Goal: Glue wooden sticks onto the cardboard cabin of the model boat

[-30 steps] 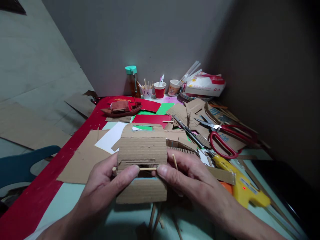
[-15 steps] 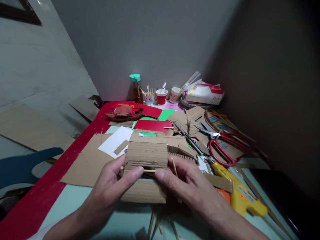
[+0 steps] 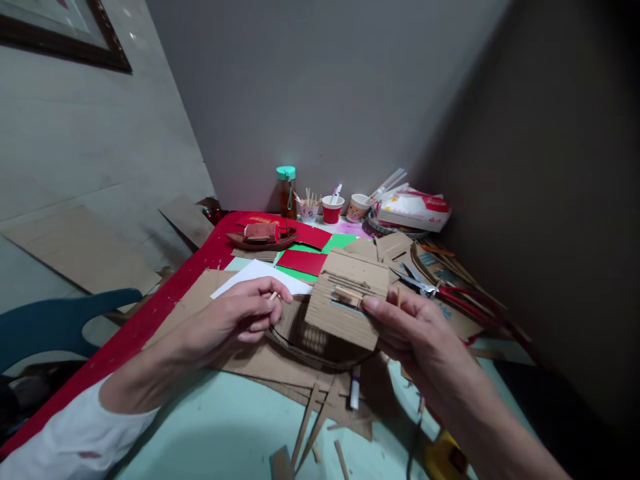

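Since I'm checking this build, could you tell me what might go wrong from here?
The right hand pinches only one edge of the corrugated cardboard piece, so it could sag or bend. The thin stick in the left hand could snap or slip. The scissors lie near that wrist.

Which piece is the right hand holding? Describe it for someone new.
Start at the red scissors by the dark right wall, then look left to the right hand. It holds up a corrugated cardboard panel, the only piece lifted off the table, with a slot cut through it.
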The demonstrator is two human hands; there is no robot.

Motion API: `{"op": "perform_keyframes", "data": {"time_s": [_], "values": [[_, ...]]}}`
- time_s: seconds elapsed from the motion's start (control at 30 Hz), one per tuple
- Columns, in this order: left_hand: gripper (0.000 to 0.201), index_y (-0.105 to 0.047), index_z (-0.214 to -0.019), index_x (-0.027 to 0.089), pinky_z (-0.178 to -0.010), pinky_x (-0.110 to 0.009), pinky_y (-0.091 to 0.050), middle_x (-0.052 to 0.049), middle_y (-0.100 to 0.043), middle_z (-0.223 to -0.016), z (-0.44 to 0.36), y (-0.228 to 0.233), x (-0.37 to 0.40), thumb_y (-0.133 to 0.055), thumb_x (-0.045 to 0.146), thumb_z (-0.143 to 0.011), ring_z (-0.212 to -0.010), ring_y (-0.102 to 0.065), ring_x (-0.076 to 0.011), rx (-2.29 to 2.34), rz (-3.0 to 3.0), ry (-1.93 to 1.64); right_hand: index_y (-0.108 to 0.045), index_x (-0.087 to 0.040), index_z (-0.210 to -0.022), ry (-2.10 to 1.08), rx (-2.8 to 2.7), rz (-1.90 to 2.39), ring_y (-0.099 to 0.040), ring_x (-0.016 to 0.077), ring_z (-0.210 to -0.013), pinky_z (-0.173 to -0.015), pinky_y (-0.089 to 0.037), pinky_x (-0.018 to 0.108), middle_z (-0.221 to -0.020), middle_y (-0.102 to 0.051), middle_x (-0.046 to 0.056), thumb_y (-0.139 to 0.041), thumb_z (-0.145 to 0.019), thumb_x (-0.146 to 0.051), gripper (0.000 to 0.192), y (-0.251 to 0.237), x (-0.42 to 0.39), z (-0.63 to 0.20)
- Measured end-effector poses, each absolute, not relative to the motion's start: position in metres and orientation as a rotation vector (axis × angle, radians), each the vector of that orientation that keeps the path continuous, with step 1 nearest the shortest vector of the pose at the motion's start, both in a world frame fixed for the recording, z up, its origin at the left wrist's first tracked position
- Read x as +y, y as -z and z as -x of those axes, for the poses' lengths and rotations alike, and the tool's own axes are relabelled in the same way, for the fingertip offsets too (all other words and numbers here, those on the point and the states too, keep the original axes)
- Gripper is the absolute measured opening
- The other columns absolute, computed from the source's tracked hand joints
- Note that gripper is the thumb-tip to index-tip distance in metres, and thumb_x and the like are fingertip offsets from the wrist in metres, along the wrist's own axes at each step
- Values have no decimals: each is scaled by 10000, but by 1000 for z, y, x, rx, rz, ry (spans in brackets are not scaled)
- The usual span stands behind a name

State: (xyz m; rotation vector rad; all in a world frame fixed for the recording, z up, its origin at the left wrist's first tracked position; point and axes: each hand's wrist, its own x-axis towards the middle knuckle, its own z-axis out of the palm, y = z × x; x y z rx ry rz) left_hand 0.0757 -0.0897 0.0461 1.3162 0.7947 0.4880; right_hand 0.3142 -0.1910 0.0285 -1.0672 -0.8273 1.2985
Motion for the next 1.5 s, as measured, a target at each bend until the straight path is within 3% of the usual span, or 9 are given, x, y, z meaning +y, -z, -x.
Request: {"op": "perform_keyframes", "data": {"time_s": [0.3,0.5,0.73,0.9,1.0,1.27,1.33,1.4,1.5], "values": [[241,-749,-1149,247,-634,-264,-508,1,-694,-819,-105,-49,-85,-631,317,-951,-640,-613,-171,800,-1832,-510,-461,-201,-682,-1266,-798,1054,-94,59,-504,-423,-129,189,-567,-250,-118,-850,-784,-411,454,-33,-189,-317],[379,-738,-1291,324,-948,-329,-515,-30,-796,-1209,-110,-46,-79,-655,240,-931,-1085,-705,-267,753,-2024,-559,-458,-204,-697,-1286,-807,1052,-67,60,-509,-433,-117,199,-565,-218,-126,-829,-816,-407,439,-31,-189,-319],[325,-760,-1265,339,-1085,-365,-468,-12,-776,-1288,-112,-47,-89,-568,313,-1005,-1241,-664,-286,699,-2085,-552,-462,-201,-712,-1311,-865,1091,-138,76,-530,-454,-130,213,-603,-292,-95,-783,-829,-430,412,-32,-191,-313],[261,-785,-1160,278,-957,-310,-516,-27,-793,-1194,-108,-48,-106,-653,375,-957,-1127,-687,-269,846,-1778,-750,-513,-200,-745,-1366,-883,1070,-147,86,-532,-474,-148,233,-617,-301,-88,-800,-830,-452,390,-31,-194,-311],[264,-697,-1185,248,-822,-298,-542,-45,-786,-1150,-109,-49,-122,-645,377,-960,-1008,-721,-246,829,-1391,-757,-514,-205,-746,-1351,-921,1073,-124,90,-529,-466,-149,238,-603,-282,-95,-790,-860,-451,387,-29,-195,-310],[527,-551,-1335,345,-745,-302,-589,-11,-810,-1022,-124,-41,-141,-790,312,-866,-886,-767,-234,805,-1167,-933,-507,-197,-759,-1346,-1039,1189,-257,90,-551,-475,-192,233,-644,-374,-66,-726,-866,-550,429,-24,-194,-299],[381,-694,-1232,328,-770,-294,-585,-7,-811,-974,-122,-36,-140,-789,338,-863,-885,-758,-229,857,-1279,-957,-480,-207,-745,-1365,-1044,1189,-276,93,-557,-485,-200,235,-646,-377,-65,-740,-841,-572,458,-23,-193,-296],[138,-817,-977,285,-810,-271,-574,-13,-807,-929,-118,-33,-139,-780,347,-859,-909,-738,-220,912,-1393,-946,-425,-219,-709,-1368,-1052,1187,-255,89,-546,-486,-190,238,-619,-342,-78,-754,-832,-570,497,-24,-194,-294],[95,-831,-818,279,-715,-232,-574,-4,-791,-870,-113,-32,-137,-781,358,-839,-829,-707,-193,950,-1340,-869,-416,-217,-719,-1341,-1079,1186,-265,93,-564,-490,-207,232,-626,-329,-82,-744,-865,-535,480,-25,-196,-294]]}}
